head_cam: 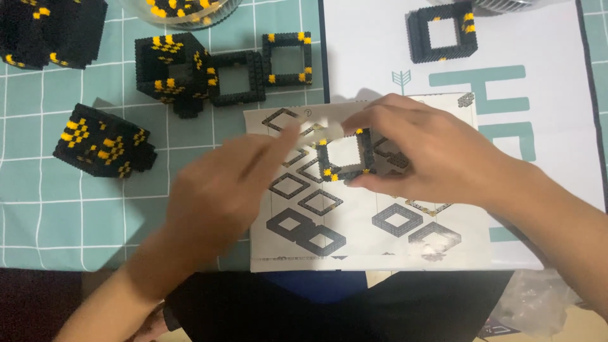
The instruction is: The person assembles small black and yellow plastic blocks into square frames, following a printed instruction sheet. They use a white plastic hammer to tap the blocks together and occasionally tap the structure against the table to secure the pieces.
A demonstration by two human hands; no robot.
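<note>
Head view: the right hand [418, 155] pinches a small square frame of black plastic bricks with yellow studs [345, 155] over the printed instruction sheet [361, 234]; the left hand [218, 190], blurred, seems open-fingered and holds nothing, its fingertip near the frame's left edge; steady the frame by its outer walls and press squarely. Finished black-and-yellow brick blocks [104, 142] crowd the teal checked cloth [63, 215] at left; the sheet's lower half leaves room.
</note>
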